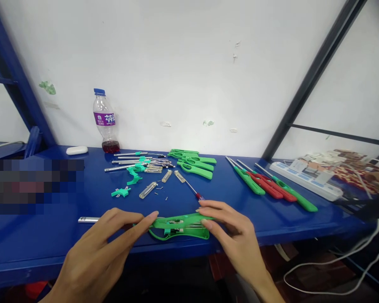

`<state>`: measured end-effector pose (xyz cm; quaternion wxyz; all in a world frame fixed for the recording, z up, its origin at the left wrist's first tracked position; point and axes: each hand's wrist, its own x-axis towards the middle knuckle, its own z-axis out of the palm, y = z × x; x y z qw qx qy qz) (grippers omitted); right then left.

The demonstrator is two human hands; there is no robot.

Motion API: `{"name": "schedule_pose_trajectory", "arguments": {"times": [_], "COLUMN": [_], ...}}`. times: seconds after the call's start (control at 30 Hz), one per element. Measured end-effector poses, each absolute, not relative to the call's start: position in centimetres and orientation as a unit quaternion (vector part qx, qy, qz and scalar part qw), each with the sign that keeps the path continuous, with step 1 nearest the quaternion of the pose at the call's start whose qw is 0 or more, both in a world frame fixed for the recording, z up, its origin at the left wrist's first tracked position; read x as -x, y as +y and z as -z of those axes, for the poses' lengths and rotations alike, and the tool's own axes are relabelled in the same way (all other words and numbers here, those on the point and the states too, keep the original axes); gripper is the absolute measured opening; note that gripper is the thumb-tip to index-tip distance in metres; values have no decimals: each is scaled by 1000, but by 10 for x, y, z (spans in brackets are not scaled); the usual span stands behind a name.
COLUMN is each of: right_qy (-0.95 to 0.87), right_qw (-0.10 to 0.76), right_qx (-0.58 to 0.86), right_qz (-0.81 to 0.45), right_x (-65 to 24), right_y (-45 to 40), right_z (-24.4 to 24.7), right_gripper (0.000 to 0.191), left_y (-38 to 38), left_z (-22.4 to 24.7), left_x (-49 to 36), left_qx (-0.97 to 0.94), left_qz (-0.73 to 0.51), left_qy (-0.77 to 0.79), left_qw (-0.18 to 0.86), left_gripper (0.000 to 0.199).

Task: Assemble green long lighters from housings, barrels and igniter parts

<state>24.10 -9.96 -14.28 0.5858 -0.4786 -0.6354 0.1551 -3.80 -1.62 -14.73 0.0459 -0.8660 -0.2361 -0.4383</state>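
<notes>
A green lighter shell half (177,221) is held between my two hands at the table's front edge. Its left end is pinched by my left hand (105,244), its right end by my right hand (232,233). Just below it lies the other green shell half (192,233), with small parts showing inside. A silver tube (88,219) sticks out to the left, partly hidden behind my left hand. Beyond my right hand's fingertips lies a screwdriver (194,188) with a red handle.
Clear fuel tanks (148,190), teal pieces (121,192), metal rods (120,169) and green shells (198,169) lie behind. Red and green lighters (265,185) and a power strip (306,181) are on the right. A bottle (105,120) stands at the wall.
</notes>
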Motion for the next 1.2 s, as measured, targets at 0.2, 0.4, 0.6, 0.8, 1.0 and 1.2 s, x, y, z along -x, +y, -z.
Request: {"name": "schedule_pose_trajectory", "arguments": {"times": [0.2,0.4,0.6,0.8,1.0,1.2], "right_qy": [-682,-687,-726,-735,-739,-735], "right_qw": [521,497,431,427,418,421], "right_qx": [500,511,517,507,506,506], "right_qz": [-120,-140,-139,-144,-151,-165], "right_x": [-244,-247,-245,-244,-245,-243], "right_y": [-99,-98,-99,-99,-101,-101], "right_z": [145,141,141,143,143,141], "right_gripper": [18,18,28,33,31,32], "left_y": [-12,-1,3,2,4,6], "left_z": [136,140,141,142,146,147], "left_x": [34,36,39,40,41,37], "left_qx": [854,875,882,887,882,884], "left_qz": [474,440,420,411,419,415], "left_qy": [-211,-201,-204,-206,-211,-208], "left_qw": [38,37,68,48,47,52], "left_gripper": [41,40,38,40,33,29]}}
